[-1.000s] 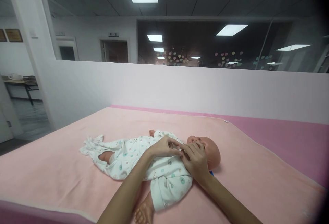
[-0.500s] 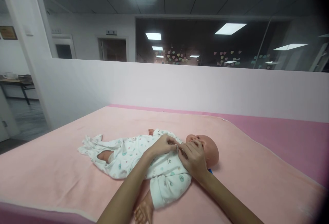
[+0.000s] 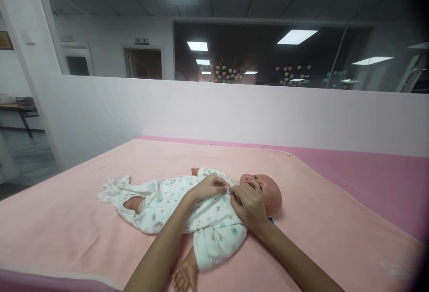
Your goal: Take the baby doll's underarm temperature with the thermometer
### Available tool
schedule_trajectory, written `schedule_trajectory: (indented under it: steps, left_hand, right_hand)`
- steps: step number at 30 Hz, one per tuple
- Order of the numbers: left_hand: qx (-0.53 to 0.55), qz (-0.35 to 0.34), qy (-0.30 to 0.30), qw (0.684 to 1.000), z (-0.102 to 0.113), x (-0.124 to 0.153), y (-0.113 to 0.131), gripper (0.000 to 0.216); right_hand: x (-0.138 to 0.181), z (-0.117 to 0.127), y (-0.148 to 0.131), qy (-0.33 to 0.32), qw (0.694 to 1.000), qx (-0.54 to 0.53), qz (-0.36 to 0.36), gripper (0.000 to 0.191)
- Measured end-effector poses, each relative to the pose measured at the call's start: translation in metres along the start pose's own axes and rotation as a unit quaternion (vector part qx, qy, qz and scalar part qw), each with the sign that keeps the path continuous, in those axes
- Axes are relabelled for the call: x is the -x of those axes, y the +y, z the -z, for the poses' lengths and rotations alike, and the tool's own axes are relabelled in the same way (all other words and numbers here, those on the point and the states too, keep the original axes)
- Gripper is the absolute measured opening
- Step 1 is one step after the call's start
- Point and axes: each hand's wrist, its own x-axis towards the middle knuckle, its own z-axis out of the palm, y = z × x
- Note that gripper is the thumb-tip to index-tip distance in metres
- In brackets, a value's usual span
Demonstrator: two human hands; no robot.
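Observation:
A baby doll (image 3: 268, 191) lies on its back on a pink blanket (image 3: 83, 225), head to the right, dressed in a white patterned romper (image 3: 174, 202). My left hand (image 3: 206, 188) pinches the romper's fabric at the doll's upper chest. My right hand (image 3: 250, 205) is closed on the romper's collar just below the doll's chin. The fingertips of both hands meet at the neckline. One bare doll hand (image 3: 182, 276) sticks out of the near sleeve by my left forearm.
The blanket covers a darker pink mattress (image 3: 368, 180). A low white partition wall (image 3: 234, 113) runs behind the bed. Beyond it are a dark glass wall, a doorway and a table (image 3: 16, 108) at far left.
Both hands stay at the doll's neckline, shifting slightly as the fingers work the fabric. The camera has drifted a little, sliding the scene left.

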Motion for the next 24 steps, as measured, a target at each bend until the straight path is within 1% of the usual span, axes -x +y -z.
schedule_trajectory:
  steps: [3, 7, 11, 15, 20, 24]
  left_hand:
    - [0.012, -0.001, -0.005, 1.0, 0.0001, 0.0003, 0.0039, 0.018]
    - [0.037, -0.008, -0.035, 0.999, -0.0001, 0.0001, 0.0074, 0.015]
    - [0.06, 0.028, -0.056, 0.996, 0.0, -0.0003, 0.0076, 0.013]
    - [0.079, 0.056, -0.043, 0.994, -0.0008, -0.0007, 0.0073, 0.01]
    - [0.094, 0.031, -0.025, 0.995, -0.0019, -0.0017, 0.005, 0.011]
    - [0.13, 0.028, -0.033, 0.991, -0.0023, -0.0025, 0.0004, 0.015]
  right_hand:
    - [-0.0014, 0.0011, -0.0011, 0.003, 1.0, 0.008, -0.008, 0.013]
    - [-0.0025, 0.0024, -0.0029, 0.008, 1.0, 0.009, -0.014, 0.014]
    - [-0.0023, 0.0033, -0.0033, 0.008, 1.0, -0.008, -0.018, 0.013]
    - [-0.0028, 0.004, -0.0026, 0.007, 1.0, -0.015, -0.012, 0.011]
    - [-0.0046, 0.0059, -0.0038, 0.015, 1.0, -0.023, -0.011, 0.01]
    - [-0.0051, 0.0068, -0.005, 0.009, 1.0, -0.021, -0.003, 0.008]
